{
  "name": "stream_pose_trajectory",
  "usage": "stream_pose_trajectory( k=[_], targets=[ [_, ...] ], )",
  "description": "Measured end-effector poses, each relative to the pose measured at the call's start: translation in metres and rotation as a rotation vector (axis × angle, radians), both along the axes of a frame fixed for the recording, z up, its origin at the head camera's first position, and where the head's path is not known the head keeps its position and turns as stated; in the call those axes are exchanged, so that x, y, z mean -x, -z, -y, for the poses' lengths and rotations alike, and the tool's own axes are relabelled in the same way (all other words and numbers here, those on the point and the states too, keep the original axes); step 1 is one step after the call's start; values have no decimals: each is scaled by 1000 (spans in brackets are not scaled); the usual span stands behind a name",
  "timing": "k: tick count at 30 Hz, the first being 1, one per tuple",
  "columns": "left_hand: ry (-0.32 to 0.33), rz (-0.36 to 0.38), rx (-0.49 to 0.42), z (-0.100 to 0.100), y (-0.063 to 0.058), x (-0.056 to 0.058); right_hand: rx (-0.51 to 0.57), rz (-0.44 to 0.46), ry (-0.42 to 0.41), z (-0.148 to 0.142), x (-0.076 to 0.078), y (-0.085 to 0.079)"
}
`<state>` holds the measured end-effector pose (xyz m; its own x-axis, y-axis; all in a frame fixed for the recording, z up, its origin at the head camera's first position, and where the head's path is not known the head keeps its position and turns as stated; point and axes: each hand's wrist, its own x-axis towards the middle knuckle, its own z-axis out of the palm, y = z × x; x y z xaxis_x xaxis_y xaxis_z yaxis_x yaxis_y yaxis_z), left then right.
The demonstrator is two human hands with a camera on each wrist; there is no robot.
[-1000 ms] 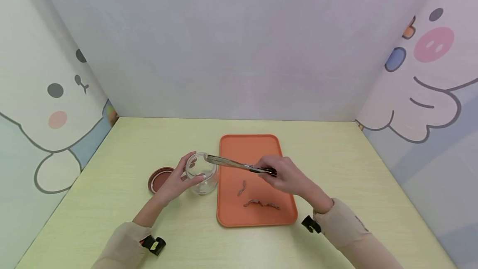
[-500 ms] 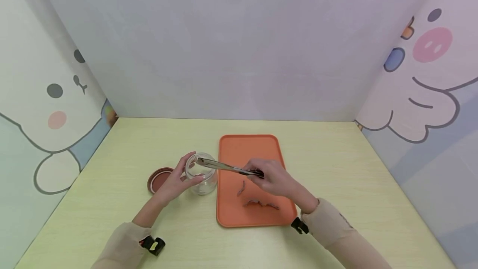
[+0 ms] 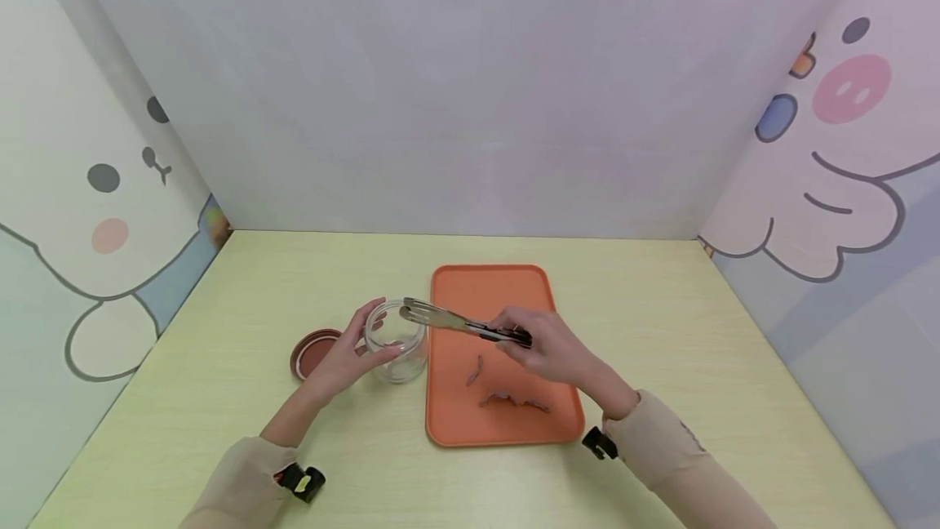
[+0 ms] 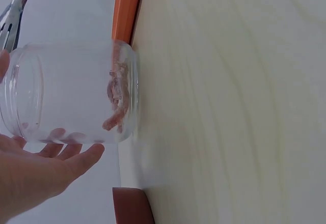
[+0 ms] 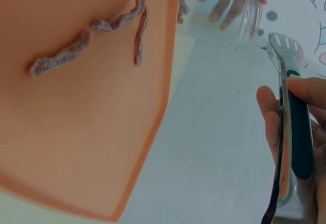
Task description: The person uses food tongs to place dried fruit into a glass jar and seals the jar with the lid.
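Note:
My left hand (image 3: 345,362) holds a clear jar (image 3: 405,367) around its side; the jar stands upright on the table. Inside at its bottom lie reddish-brown twisted strips (image 4: 118,94) that look like dried meat. Metal tongs (image 3: 448,319) with dark grips are held in my right hand (image 3: 551,345), their tips by the right side of the jar's mouth. Nothing shows between the tongs' slotted ends in the right wrist view. Three similar strips (image 5: 61,58) lie on an orange tray (image 3: 488,288) right of the jar.
A brown round lid (image 3: 316,355) lies on the table just left of the jar, partly hidden behind my left hand. The pale wooden table (image 3: 624,292) stretches around the tray. A grey-white wall (image 3: 470,104) closes off the back, with cartoon-printed panels at both sides.
The tongs moved left over the jar's mouth, then drew back right to its rim, and their tips look a little farther apart. My left hand and the jar stayed put.

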<state>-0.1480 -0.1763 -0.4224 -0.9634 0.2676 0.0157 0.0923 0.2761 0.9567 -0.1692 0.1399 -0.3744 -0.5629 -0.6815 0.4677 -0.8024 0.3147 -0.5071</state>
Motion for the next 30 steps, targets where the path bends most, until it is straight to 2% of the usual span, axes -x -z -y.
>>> stream_pose_trajectory(
  k=[4,11,19,25,30],
  targets=[
    [-2,2,3,0,0,0,1,-17,27,-13,1,1],
    [-4,-3,0,-1,-1,-1,-10,26,67,-41,-3,0],
    [3,7,-3,-9,-26,-12,-93,103,47,-75,-3,8],
    [4,12,-1,-9,-26,-11,-154,65,41,-87,-5,14],
    [8,12,-11,-9,-25,-11,-195,74,93,-89,-9,22]
  ],
)
